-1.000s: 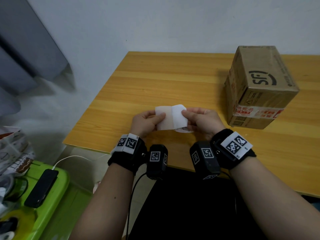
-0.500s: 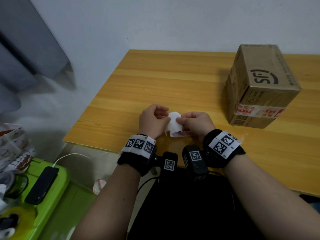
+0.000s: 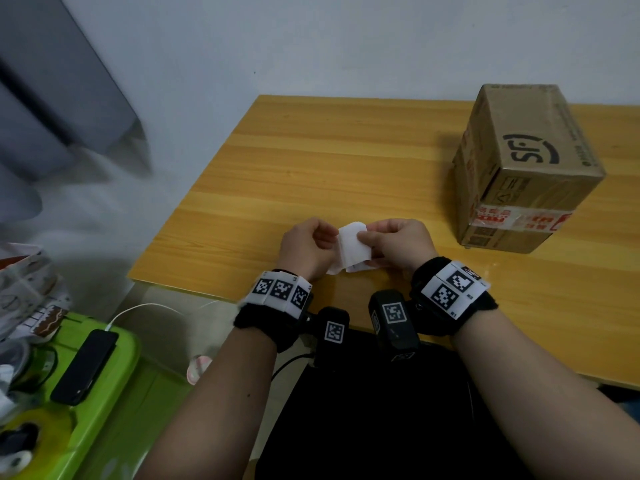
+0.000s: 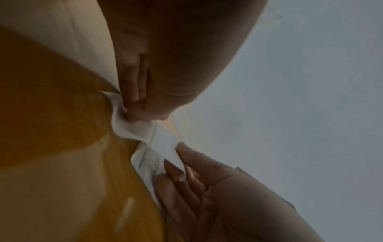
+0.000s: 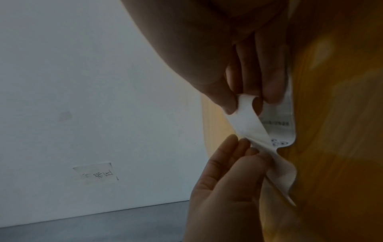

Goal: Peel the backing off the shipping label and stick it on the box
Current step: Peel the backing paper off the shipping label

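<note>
Label: one shipping label [image 3: 351, 245] — curled, above the tabletop [image 3: 311, 161], left of the box [image 3: 526, 168]
Box: one
Left hand [image 3: 306, 247]: pinched the label
Right hand [image 3: 398, 245]: pinched it too

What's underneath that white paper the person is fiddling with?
Under the shipping label lies the wooden table, nothing else visible. The left hand and right hand pinch it just above the tabletop. The patch directly beneath the paper and hands is covered.
</note>
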